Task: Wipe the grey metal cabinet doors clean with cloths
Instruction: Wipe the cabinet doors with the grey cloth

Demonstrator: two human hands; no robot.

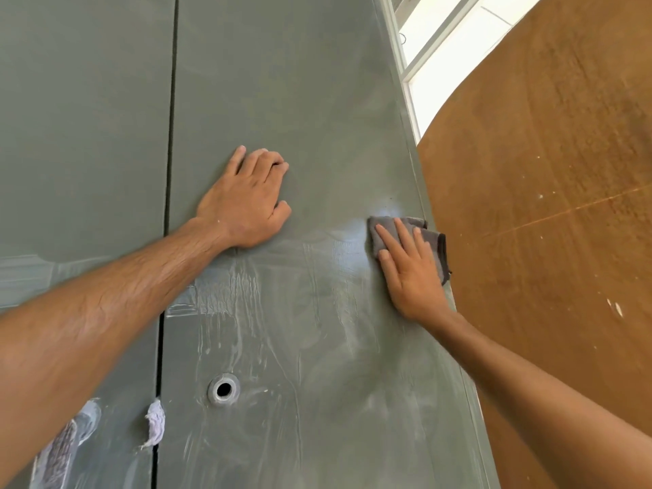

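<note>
Right now the right hand (pixel 411 273) lies flat, fingers straight and spread, pressing a folded grey cloth (pixel 428 238) against the right-hand cabinet door (pixel 300 82), close to that door's right edge. The cloth sits under and just beyond the fingertips, so the unwiped metal lies up and to the left of it; above the hand the door looks dull and dry, while below and to the left it is streaked with wet smears. The left hand (pixel 247 199) rests bare on the same door, fingers loosely curled and holding nothing, apparently bracing, nearer the dark seam (pixel 171 100) between the two doors. It stands between the cloth and the left-hand door (pixel 81 118), so a sweep leftward would likely meet it first. Lower down is a round lock hole (pixel 223 389), and whitish smears (pixel 155 423) sit by the seam. To the right stand a brown board (pixel 547 206) and a window frame (pixel 405 65).
</note>
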